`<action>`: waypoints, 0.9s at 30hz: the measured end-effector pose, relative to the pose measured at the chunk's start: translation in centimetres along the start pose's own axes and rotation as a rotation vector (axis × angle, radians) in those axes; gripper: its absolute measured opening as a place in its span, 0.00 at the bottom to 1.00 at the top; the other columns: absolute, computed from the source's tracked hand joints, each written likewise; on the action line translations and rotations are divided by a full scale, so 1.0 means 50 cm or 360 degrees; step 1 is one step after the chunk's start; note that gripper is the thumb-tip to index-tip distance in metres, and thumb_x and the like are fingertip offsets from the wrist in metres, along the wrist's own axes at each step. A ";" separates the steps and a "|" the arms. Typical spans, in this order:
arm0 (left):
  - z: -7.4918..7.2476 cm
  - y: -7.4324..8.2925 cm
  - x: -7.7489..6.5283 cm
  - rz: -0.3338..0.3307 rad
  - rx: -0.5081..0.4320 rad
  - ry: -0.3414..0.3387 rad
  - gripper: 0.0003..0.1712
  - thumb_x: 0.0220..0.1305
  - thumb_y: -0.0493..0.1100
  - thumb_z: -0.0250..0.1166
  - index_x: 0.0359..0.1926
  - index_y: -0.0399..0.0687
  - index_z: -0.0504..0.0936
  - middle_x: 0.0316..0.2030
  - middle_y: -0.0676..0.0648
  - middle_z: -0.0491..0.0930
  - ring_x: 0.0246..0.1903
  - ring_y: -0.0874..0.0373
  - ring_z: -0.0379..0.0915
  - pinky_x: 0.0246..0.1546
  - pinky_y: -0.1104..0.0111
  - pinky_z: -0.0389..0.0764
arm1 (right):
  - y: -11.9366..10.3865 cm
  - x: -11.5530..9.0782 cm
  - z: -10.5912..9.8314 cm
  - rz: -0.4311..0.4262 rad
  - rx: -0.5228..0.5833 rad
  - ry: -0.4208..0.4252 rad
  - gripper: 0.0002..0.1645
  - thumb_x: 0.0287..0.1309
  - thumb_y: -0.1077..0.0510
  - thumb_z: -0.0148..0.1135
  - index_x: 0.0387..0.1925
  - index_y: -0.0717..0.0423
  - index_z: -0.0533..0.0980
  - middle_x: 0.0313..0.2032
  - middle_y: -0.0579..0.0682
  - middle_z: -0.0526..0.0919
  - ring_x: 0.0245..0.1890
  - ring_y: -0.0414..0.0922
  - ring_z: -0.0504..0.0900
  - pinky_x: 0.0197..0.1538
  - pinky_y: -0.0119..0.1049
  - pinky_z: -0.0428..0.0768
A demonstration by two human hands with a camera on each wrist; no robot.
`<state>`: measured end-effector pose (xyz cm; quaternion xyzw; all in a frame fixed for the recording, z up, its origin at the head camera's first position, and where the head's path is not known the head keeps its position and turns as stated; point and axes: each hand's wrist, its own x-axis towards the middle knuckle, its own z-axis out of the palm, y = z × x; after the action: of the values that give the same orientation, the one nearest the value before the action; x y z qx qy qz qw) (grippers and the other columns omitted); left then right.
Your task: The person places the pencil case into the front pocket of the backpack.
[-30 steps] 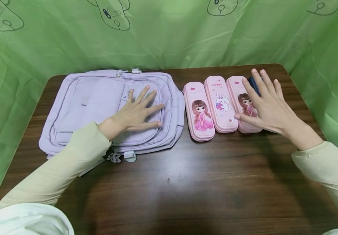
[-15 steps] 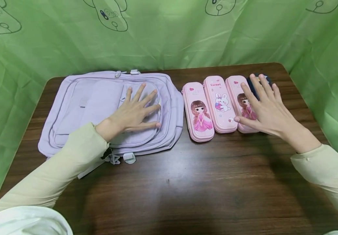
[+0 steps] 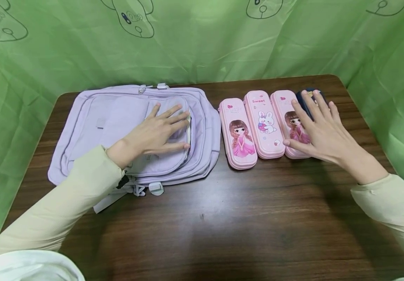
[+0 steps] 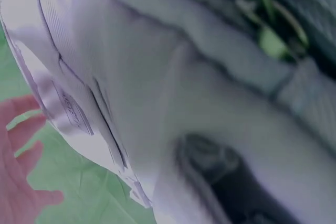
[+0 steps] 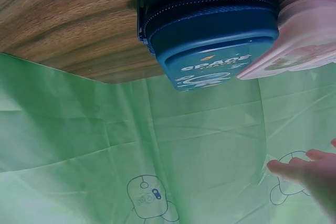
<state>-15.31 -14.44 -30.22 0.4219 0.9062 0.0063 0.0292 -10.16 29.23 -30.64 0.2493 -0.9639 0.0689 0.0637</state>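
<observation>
A lilac backpack (image 3: 121, 117) lies flat on the left of the table. Over its front pocket my left hand (image 3: 153, 134) is spread, fingers straight and pointing right toward the pocket's curved edge, where a narrow gap shows. On the right, three pink pencil cases lie side by side: one with a girl (image 3: 238, 136), one with a rabbit (image 3: 263, 117) and another girl case (image 3: 286, 105). Beside them is a navy pencil case (image 5: 210, 35) with "SPACE" lettering. My right hand (image 3: 328, 136) is spread above the last two, partly covering them, and grips nothing.
The dark wooden table (image 3: 202, 234) extends in front of the row of things. Green curtain (image 3: 202, 43) with line drawings surrounds its back and sides. Straps and a buckle (image 3: 156, 188) stick out at the backpack's near side.
My left hand has turned slightly, its fingers pointing more to the right, and the pocket edge beneath has shifted a little. The right hand has drawn back slightly, showing more of the navy pencil case.
</observation>
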 end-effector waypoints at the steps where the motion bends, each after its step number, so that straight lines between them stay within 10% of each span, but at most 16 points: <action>1: -0.002 -0.001 0.000 0.0007 -0.0008 0.0003 0.46 0.60 0.74 0.43 0.67 0.47 0.64 0.69 0.49 0.54 0.70 0.53 0.34 0.62 0.43 0.32 | 0.000 -0.001 0.000 -0.0001 -0.0002 0.0001 0.61 0.50 0.33 0.60 0.73 0.49 0.38 0.72 0.54 0.32 0.70 0.52 0.28 0.64 0.60 0.31; 27: -0.054 -0.031 -0.017 0.0095 0.0119 0.0180 0.38 0.60 0.70 0.49 0.57 0.45 0.75 0.66 0.45 0.61 0.69 0.51 0.42 0.61 0.42 0.49 | -0.008 -0.001 -0.002 0.0005 -0.0037 -0.0015 0.60 0.50 0.33 0.60 0.73 0.52 0.41 0.72 0.55 0.34 0.70 0.52 0.29 0.64 0.60 0.30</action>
<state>-16.10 -16.07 -27.56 0.4484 0.8930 -0.0028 -0.0380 -9.92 28.95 -30.49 0.2475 -0.9652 0.0567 0.0619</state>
